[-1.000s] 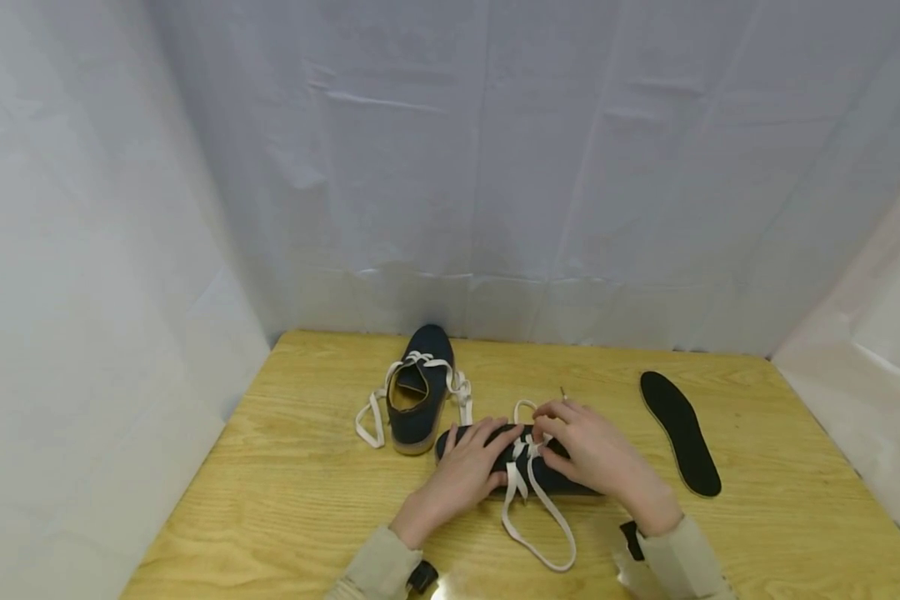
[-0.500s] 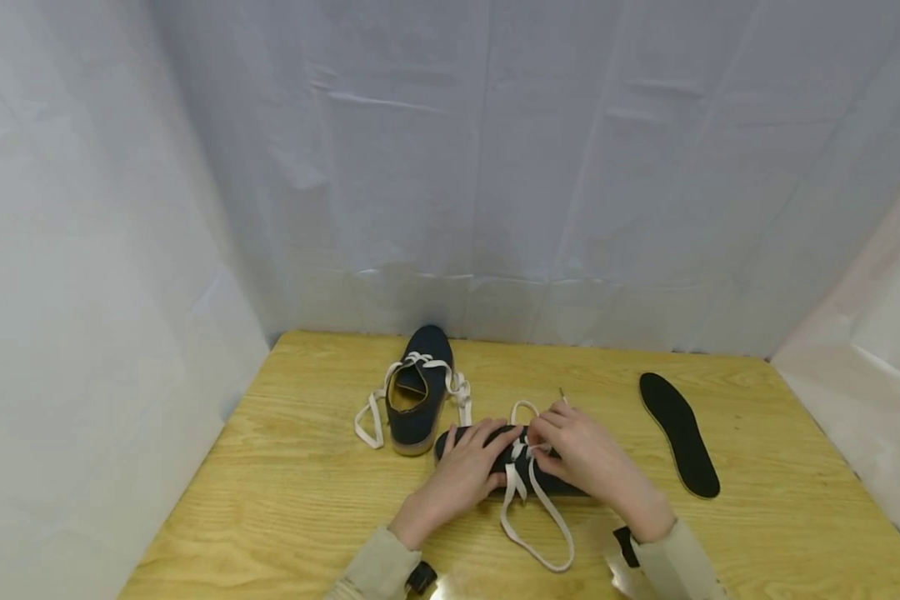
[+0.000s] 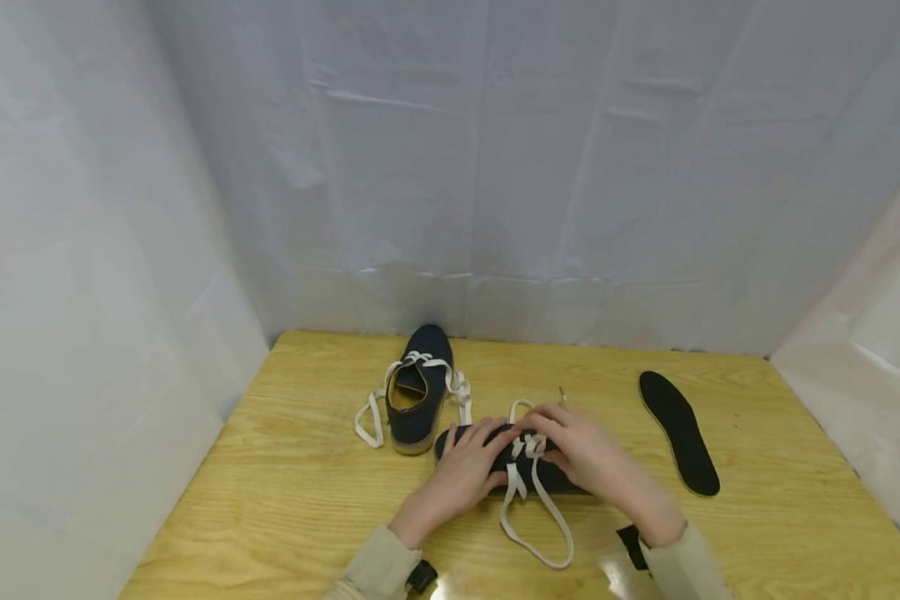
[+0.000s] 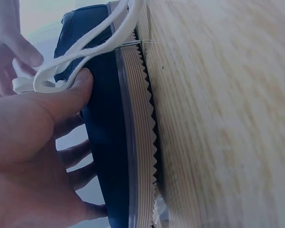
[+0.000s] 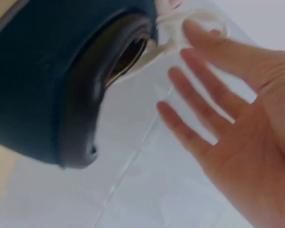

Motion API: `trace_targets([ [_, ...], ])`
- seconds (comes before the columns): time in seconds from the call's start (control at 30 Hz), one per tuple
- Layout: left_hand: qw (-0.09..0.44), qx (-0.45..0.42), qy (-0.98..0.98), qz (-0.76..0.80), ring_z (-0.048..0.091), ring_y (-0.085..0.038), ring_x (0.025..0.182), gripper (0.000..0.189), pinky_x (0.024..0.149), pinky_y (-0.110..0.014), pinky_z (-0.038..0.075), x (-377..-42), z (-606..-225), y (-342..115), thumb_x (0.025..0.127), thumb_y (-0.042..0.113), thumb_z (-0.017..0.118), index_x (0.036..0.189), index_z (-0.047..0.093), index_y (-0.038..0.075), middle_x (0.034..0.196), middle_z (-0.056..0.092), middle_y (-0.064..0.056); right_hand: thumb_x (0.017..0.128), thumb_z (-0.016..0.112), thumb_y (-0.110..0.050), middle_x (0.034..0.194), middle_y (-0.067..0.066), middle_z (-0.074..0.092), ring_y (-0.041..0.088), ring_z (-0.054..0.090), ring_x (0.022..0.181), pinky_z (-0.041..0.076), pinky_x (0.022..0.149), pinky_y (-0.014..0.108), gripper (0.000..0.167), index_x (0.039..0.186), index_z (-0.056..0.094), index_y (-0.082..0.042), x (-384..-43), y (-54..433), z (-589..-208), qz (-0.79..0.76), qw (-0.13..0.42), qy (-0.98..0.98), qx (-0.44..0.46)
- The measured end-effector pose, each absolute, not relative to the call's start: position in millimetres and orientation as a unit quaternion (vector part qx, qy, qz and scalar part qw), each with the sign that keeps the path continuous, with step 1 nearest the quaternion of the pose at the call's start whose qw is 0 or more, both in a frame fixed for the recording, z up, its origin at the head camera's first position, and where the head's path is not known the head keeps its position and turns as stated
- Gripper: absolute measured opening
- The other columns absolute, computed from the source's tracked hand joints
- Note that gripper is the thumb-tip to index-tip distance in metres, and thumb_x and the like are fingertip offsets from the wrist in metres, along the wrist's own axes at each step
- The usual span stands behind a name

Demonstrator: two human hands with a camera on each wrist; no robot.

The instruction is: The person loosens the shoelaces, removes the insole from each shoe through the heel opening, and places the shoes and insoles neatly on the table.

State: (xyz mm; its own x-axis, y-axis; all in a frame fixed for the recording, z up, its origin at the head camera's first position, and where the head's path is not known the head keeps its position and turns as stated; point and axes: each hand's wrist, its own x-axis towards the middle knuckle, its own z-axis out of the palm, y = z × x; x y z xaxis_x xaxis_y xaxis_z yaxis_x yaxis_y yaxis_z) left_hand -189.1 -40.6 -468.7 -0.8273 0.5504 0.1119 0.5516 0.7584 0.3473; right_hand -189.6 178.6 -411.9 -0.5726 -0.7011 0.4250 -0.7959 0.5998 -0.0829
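Observation:
A dark navy lace-up shoe (image 3: 562,477) lies crosswise on the table, toe to the left. Over its toe end my left hand (image 3: 461,471) grips it, fingers spread across the top and thumb (image 4: 80,88) on the near side. White shoelace (image 3: 537,500) loops from the eyelets toward me. My right hand (image 3: 588,450) reaches over the lacing from the right. Its thumb (image 5: 204,40) and fingertips stand apart right by the white lace (image 5: 173,38), and the other fingers extend loosely beside the shoe's opening. Another lace end with a tip stands up behind this hand.
A matching navy shoe (image 3: 422,417) stands behind to the left, toe toward the back, its white laces trailing. At the right lies a black insole (image 3: 678,433) on the wooden table (image 3: 292,500). White sheeting (image 3: 390,208) rises behind the table and at both sides.
My right fingers, which were pinching the lace at the eyelets, have spread and moved slightly left over the lacing. My left hand and the shoe have stayed in place.

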Motion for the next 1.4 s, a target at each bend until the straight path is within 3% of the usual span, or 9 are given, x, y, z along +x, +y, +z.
trace_targets([
  [0.17,-0.002,-0.296,-0.936,-0.191,0.033,-0.03,0.149,0.066,0.114,-0.07,0.023,-190.0,-468.5,-40.8,0.098,0.031,0.067,0.157,0.039,0.025,0.159,0.038,-0.008,0.081,0.085,-0.006,0.121,0.008,0.066,0.027,0.065,0.106,0.057,0.086,0.043,0.04,0.117,0.071,-0.012,-195.1,183.5,-415.8,0.127,0.179,-0.893,0.392],
  [0.37,-0.005,-0.296,-0.935,-0.197,0.032,-0.029,0.149,0.067,0.115,-0.07,0.023,-189.5,-467.9,-41.6,0.098,0.029,0.068,0.158,0.038,0.025,0.16,0.037,-0.008,0.084,0.084,-0.01,0.107,0.004,0.071,0.023,0.066,0.096,0.058,0.079,0.038,0.015,0.097,0.077,-0.013,-199.9,183.2,-419.5,0.122,0.219,-0.895,0.369],
  [0.67,-0.003,-0.298,-0.933,-0.2,0.032,-0.031,0.149,0.067,0.115,-0.07,0.022,-189.5,-467.1,-41.7,0.098,0.027,0.068,0.158,0.038,0.025,0.161,0.035,-0.007,0.084,0.082,-0.008,0.087,0.0,0.075,0.014,0.066,0.069,0.055,0.059,0.032,0.019,0.101,0.075,-0.013,-199.0,183.8,-411.8,0.155,0.323,-0.869,0.342],
  [0.9,-0.004,-0.298,-0.933,-0.2,0.031,-0.031,0.149,0.067,0.116,-0.069,0.021,-188.8,-468.3,-41.3,0.098,0.027,0.068,0.158,0.038,0.024,0.161,0.036,-0.009,0.079,0.085,-0.004,0.089,0.001,0.074,0.018,0.069,0.071,0.057,0.06,0.035,0.023,0.098,0.074,-0.013,-197.9,186.0,-406.9,0.17,0.392,-0.838,0.339],
  [1.03,-0.005,-0.298,-0.933,-0.201,0.031,-0.032,0.149,0.067,0.116,-0.069,0.021,-188.7,-468.1,-41.0,0.098,0.028,0.068,0.158,0.038,0.025,0.161,0.036,-0.009,0.091,0.077,-0.012,0.088,0.002,0.072,0.02,0.069,0.069,0.055,0.058,0.037,0.006,0.096,0.075,-0.012,-197.3,186.5,-402.9,0.186,0.442,-0.811,0.335],
  [1.1,-0.005,-0.297,-0.933,-0.202,0.031,-0.032,0.149,0.067,0.116,-0.069,0.021,-189.0,-468.1,-41.0,0.098,0.028,0.067,0.158,0.037,0.025,0.161,0.036,-0.009,0.097,0.07,-0.02,0.088,0.002,0.072,0.02,0.068,0.067,0.055,0.056,0.037,0.01,0.097,0.076,-0.012,-197.9,187.0,-402.2,0.19,0.463,-0.8,0.331],
  [1.17,-0.005,-0.297,-0.933,-0.202,0.031,-0.032,0.149,0.067,0.116,-0.069,0.021,-189.0,-467.8,-40.9,0.098,0.028,0.067,0.158,0.037,0.025,0.161,0.036,-0.009,0.1,0.067,-0.024,0.088,0.002,0.072,0.019,0.067,0.067,0.054,0.056,0.036,0.015,0.098,0.076,-0.012,-198.5,188.0,-402.2,0.196,0.459,-0.8,0.333],
  [1.23,-0.005,-0.297,-0.934,-0.201,0.031,-0.031,0.149,0.067,0.116,-0.069,0.021,-189.1,-467.4,-40.9,0.099,0.028,0.067,0.158,0.037,0.025,0.161,0.036,-0.009,0.096,0.072,-0.022,0.09,0.001,0.072,0.016,0.068,0.068,0.055,0.056,0.033,0.01,0.099,0.076,-0.013,-199.0,189.5,-403.1,0.2,0.427,-0.811,0.345],
  [1.4,-0.006,-0.296,-0.934,-0.198,0.031,-0.03,0.149,0.067,0.115,-0.07,0.022,-188.7,-466.8,-40.9,0.099,0.028,0.067,0.158,0.037,0.024,0.16,0.036,-0.009,0.081,0.085,-0.008,0.094,-0.005,0.074,0.007,0.069,0.075,0.057,0.062,0.024,0.024,0.101,0.076,-0.018,-198.5,192.2,-406.9,0.228,0.275,-0.847,0.393],
])
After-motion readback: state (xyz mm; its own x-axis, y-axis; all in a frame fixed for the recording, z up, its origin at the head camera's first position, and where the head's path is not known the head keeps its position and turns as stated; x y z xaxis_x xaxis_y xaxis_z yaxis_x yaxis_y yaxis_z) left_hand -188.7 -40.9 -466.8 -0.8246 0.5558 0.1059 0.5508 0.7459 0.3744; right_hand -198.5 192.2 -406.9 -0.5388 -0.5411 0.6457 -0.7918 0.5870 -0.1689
